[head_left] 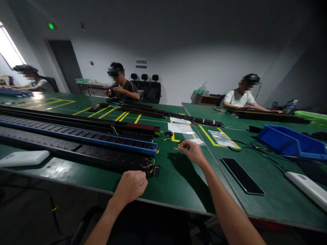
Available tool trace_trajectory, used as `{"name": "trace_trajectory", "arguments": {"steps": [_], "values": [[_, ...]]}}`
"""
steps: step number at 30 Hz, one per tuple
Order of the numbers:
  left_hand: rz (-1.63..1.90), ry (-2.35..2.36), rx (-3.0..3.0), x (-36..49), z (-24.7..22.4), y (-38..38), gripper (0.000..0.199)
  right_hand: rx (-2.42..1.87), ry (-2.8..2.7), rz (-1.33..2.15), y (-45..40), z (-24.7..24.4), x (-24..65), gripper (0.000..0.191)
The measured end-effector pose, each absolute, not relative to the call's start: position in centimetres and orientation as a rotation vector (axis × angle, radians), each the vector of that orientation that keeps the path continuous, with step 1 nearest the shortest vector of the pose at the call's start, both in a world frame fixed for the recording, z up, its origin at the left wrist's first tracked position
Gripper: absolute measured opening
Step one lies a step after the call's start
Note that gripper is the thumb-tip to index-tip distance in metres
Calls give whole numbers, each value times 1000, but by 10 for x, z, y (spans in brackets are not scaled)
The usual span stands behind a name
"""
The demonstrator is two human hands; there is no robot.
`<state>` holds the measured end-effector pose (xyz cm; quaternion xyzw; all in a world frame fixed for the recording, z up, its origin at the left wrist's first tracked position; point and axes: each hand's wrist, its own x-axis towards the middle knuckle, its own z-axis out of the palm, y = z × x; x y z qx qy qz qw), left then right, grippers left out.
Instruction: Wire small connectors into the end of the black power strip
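My left hand [133, 185] is closed in a fist at the near end of a long black power strip [102, 153] with red-lit switches or sockets. Whatever the fingers might hold is hidden. Yellow and green wires [153, 163] stick out of the strip's end beside a black end piece [156, 171]. To the right, above the green table [178, 183], my right hand [192, 152] pinches a small wire piece [176, 148] with yellow on it. Behind the first strip lies a blue-edged strip [143, 144]. A small black bracket-like part [168, 133] rests farther back.
A dark phone [241, 175], a white power bank-like box [309, 187], black cables [258, 153] and a blue bin [291, 139] are on the right. Another white box [24, 158] lies left. Papers [180, 128] and more black strips [163, 112] lie farther back. Several people sit across the tables.
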<state>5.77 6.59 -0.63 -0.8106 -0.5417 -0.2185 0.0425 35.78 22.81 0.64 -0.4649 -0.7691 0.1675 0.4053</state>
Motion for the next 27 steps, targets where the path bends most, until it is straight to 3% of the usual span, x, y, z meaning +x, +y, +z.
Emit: {"name": "trace_trajectory", "arguments": {"steps": [8,27], "values": [[-675,-1650,-2480,58,-5,65,24,-1176,-1890,499,231,2,358,34],[-653,-1679,-2490,58,-3,64,25,-1110,-1807,615,235,-1,359,33]]}}
